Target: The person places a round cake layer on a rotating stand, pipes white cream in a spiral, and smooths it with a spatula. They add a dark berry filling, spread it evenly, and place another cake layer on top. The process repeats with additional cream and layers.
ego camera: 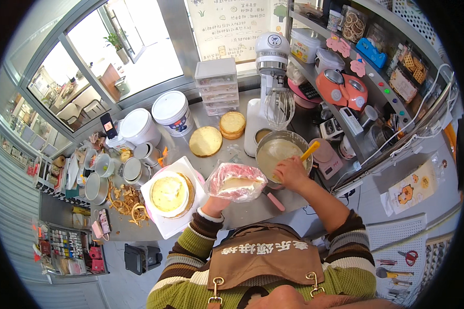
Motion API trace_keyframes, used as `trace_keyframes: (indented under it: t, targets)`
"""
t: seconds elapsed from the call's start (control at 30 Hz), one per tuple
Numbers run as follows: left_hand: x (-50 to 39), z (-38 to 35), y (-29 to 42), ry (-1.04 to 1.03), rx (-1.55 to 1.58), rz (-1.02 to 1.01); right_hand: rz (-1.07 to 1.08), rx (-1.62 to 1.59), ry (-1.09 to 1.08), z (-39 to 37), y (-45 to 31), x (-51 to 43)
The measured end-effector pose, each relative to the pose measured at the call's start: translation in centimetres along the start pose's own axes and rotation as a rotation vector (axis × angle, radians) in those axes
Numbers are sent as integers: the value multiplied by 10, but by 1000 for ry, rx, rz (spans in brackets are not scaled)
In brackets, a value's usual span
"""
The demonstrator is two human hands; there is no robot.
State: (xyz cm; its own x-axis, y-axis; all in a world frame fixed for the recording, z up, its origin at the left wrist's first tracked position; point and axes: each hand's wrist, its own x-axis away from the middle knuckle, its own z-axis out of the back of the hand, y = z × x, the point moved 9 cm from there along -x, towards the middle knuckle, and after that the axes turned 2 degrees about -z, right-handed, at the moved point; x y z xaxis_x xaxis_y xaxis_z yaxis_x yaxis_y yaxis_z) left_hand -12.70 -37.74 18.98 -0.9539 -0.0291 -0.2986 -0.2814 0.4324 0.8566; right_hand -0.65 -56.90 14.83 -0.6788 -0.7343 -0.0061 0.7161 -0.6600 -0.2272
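My left hand [217, 204] holds up a clear plastic piping bag [236, 182], its mouth folded open with pale cream inside. My right hand [292, 174] reaches over a metal mixing bowl [263, 154] of beige cream and grips a spatula with a yellow handle [310, 150]; its blade is hidden. Left of the bag, a cake layer topped with cream [169, 193] rests on a white board [170, 231]. Round sponge layers [205, 141] lie behind the bag, some of them stacked [232, 124]. A pink-handled tool [275, 201] lies between bag and bowl, near the table edge.
A stand mixer [271, 58] with a wire whisk stands behind the bowl, with a pink scale [326, 158] at right. White tubs [173, 112] and a drawer box [216, 85] line the back. Cake trimmings [129, 204] and metal tins [97, 188] sit at left; a loaded shelf [344, 116] rises at right.
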Motion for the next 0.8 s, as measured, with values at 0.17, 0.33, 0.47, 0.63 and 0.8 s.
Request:
trace_keyframes:
  t: [0.17, 0.33, 0.47, 0.63, 0.8]
  targets:
    - [6, -11, 21, 7, -129, -65, -386, -1843, -245, -34, -43, 16]
    - [8, -12, 25, -32, -213, -58, -14, -2143, -298, 28, -75, 34]
    - [9, -9, 24, 20, -128, -9, 132, -2245, -204, 98, -64, 45]
    - [7, -18, 34, 227, -184, -119, 242, -2020, 392, 144, -51, 60]
    - [-3, -39, 40, 283, 0, -6, 205, -1331, 384, 111, -83, 47]
